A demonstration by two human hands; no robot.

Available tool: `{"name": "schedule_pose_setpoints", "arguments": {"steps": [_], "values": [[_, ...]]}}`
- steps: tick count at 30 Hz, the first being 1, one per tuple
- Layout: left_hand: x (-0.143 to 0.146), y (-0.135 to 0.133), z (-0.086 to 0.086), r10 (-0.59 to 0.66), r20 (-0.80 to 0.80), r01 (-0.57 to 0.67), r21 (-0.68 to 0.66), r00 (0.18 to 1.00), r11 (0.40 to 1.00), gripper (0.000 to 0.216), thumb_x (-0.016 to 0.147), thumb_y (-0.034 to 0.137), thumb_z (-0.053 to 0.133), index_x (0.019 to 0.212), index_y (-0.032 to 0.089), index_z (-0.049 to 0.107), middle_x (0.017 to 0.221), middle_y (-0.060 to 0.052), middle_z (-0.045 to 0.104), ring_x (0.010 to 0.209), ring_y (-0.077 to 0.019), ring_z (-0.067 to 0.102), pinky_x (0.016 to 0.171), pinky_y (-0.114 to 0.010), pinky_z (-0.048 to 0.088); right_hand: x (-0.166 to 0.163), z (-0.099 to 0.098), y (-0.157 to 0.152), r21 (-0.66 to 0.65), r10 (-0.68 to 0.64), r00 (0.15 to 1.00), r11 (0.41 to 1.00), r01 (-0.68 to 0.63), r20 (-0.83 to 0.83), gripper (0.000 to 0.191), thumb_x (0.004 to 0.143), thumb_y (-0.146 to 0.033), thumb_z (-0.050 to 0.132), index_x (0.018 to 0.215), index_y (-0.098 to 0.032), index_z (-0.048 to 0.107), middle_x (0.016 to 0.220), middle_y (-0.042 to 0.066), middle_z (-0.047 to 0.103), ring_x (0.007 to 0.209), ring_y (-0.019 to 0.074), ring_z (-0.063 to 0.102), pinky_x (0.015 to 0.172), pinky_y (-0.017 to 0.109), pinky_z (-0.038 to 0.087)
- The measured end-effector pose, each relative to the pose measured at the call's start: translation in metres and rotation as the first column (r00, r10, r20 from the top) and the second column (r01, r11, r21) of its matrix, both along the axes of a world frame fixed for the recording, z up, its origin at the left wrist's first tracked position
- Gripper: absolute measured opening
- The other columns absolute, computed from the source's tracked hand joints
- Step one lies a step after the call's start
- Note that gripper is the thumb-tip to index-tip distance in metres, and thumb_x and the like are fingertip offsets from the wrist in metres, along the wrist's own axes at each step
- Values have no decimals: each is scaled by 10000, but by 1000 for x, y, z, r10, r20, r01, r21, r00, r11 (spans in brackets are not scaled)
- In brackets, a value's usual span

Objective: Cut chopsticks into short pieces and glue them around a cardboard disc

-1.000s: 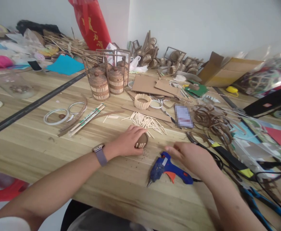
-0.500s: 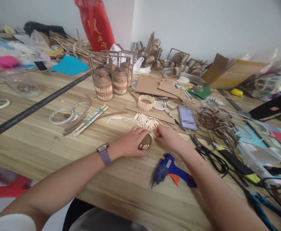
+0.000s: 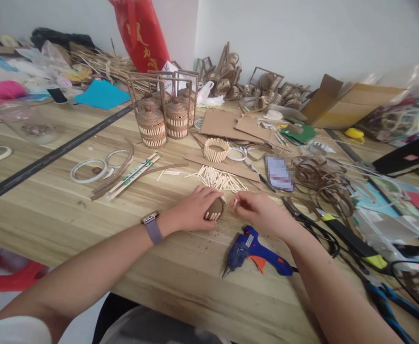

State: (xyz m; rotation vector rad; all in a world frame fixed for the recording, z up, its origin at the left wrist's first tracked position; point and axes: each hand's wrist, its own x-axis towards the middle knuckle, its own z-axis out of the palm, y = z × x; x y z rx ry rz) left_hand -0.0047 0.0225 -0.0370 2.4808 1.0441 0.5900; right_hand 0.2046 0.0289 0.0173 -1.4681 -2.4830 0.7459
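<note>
My left hand [image 3: 197, 210] is wrapped round a small brown disc [image 3: 215, 209] with short pale sticks standing along part of its rim; the fingers cover its left side. Just to the right, my right hand [image 3: 254, 208] pinches one short wooden stick [image 3: 235, 202] between thumb and finger, a little apart from the disc. Beyond both hands lies a loose pile of short wooden sticks [image 3: 218, 178]. A blue glue gun [image 3: 248, 251] with an orange trigger rests on the table below my right hand, its nozzle pointing toward the lower left.
Behind the pile stands a ring of sticks [image 3: 216, 150] near cardboard pieces [image 3: 227, 124]. Lidded stick baskets [image 3: 152, 129] with tall handles are farther left. Tape rolls [image 3: 87, 170] and packaged sticks [image 3: 134, 174] lie left; brown strips [image 3: 320, 177], cables and pliers [image 3: 385, 296] crowd the right.
My right hand has turned and opened its curl slightly, so the stick in its fingertips now shows. The left hand stays on the disc. The whole view has shifted slightly.
</note>
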Motion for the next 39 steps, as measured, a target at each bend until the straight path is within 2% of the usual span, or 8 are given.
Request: {"name": "schedule_pose_setpoints", "arguments": {"steps": [3, 8, 12, 15, 25, 39], "values": [[0, 0, -1, -2, 18, 2, -11, 1000, 1000, 668, 702, 245, 691, 1310, 180, 422, 1298, -120, 497, 1227, -304, 412, 1036, -467, 395, -6, -2, -6, -63, 61, 990, 996, -70, -123, 129, 780, -151, 497, 818, -184, 616, 674, -16, 600, 595, 126, 519, 565, 222, 373], [0, 2, -2, -20, 52, 19, 5, 998, 1000, 643, 692, 231, 686, 1287, 184, 445, 1291, -114, 510, 1213, -300, 421, 1044, -465, 381, -17, -5, -12, -45, 63, 985, 996, -71, -158, 127, 755, -99, 521, 802, -183, 604, 638, -35, 584, 575, 119, 524, 566, 217, 385], [0, 2, -2, -27, 39, 27, 5, 999, 1000, 636, 689, 233, 689, 1274, 141, 456, 1294, -138, 509, 1222, -303, 414, 1054, -455, 372, -19, -4, -13, -55, 98, 988, 993, -105, -122, 108, 803, -122, 524, 804, -181, 614, 686, -11, 626, 611, 131, 551, 592, 226, 403], [0, 3, -2, -31, 38, 31, 1, 999, 1000, 649, 687, 227, 688, 1285, 160, 446, 1298, -131, 508, 1228, -305, 413, 1055, -463, 369, -20, -3, -14, -61, 119, 989, 990, -125, -90, 108, 817, -114, 530, 798, -175, 617, 706, 2, 637, 632, 138, 558, 606, 229, 405], [-1, 3, -3, -32, 45, 33, -10, 998, 999, 658, 686, 229, 684, 1293, 180, 437, 1303, -124, 504, 1226, -305, 414, 1052, -473, 368, -24, -3, -16, 14, 139, 990, 990, -140, 14, 124, 822, -71, 545, 818, -161, 630, 737, 20, 634, 649, 140, 541, 607, 229, 396], [-2, 3, -3, -31, 48, 31, -13, 998, 999, 651, 692, 232, 690, 1292, 159, 446, 1316, -129, 499, 1228, -303, 402, 1064, -466, 360, -22, -10, -17, 125, 248, 964, 958, -258, 90, 107, 879, -94, 500, 859, -162, 581, 854, 66, 636, 760, 183, 588, 677, 270, 434]]}}
